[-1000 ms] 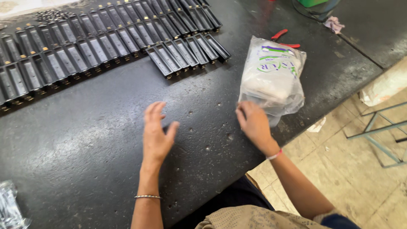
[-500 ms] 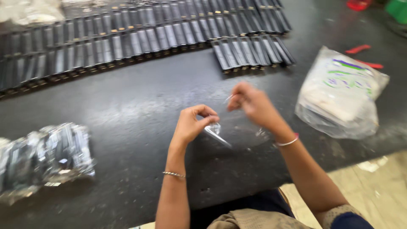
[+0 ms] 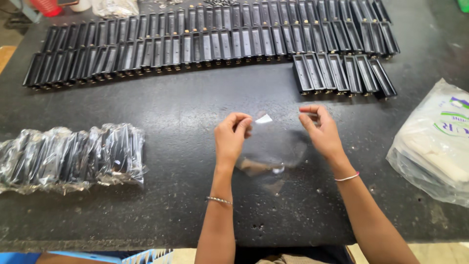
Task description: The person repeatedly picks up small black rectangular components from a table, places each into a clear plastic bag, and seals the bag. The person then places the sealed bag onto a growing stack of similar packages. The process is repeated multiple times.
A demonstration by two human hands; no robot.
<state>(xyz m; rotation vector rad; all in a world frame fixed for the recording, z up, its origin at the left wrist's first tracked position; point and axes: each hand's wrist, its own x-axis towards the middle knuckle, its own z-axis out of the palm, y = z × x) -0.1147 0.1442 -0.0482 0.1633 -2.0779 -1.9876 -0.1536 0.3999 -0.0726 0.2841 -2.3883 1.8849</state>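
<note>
My left hand (image 3: 231, 134) and my right hand (image 3: 320, 129) hold a small clear plastic bag (image 3: 273, 146) between them, just above the dark table (image 3: 185, 102). Each hand pinches a top corner of the bag, which hangs spread open and see-through. Beyond my hands lies a short group of black rectangular parts (image 3: 342, 73), and behind it long rows of the same black parts (image 3: 205, 41) stretch across the table.
A row of black parts wrapped in clear plastic (image 3: 73, 156) lies at the left. A white plastic bag with a stack of clear bags (image 3: 437, 142) sits at the right edge. A blue crate (image 3: 141, 256) shows below the table's front edge.
My hands have moved apart and stretched the clear bag open between them. The view has shifted, showing more of the wrapped parts at the left.
</note>
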